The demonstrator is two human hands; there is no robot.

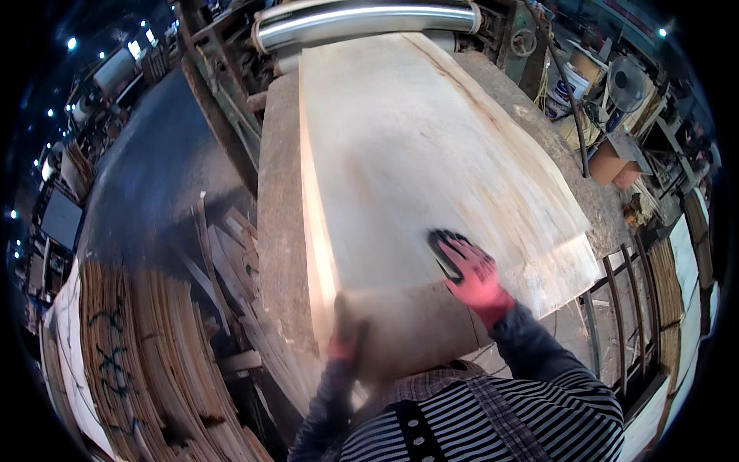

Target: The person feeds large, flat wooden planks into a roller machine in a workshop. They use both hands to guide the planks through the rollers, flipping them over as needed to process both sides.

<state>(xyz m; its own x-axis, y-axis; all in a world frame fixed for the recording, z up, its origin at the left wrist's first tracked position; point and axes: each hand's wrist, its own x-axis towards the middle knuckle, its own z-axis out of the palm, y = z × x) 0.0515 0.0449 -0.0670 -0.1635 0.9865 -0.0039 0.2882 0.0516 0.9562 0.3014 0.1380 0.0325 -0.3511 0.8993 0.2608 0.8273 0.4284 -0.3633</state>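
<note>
A large pale veneer sheet (416,154) lies on top of a stack on a rough brown table (279,231). My right hand (468,269), in a pink and black glove, rests flat on the sheet near its front edge with fingers spread. My left hand (343,339), gloved the same way and blurred, grips the sheet's near left corner. The near part of the sheet (408,327) looks lifted and blurred in front of my striped shirt.
A shiny metal roller (362,19) spans the far end of the table. Stacked veneer (138,362) and scrap wood strips (231,262) lie at the left by a dark floor. A metal railing (616,308), a cardboard box (612,162) and a fan (625,81) stand at the right.
</note>
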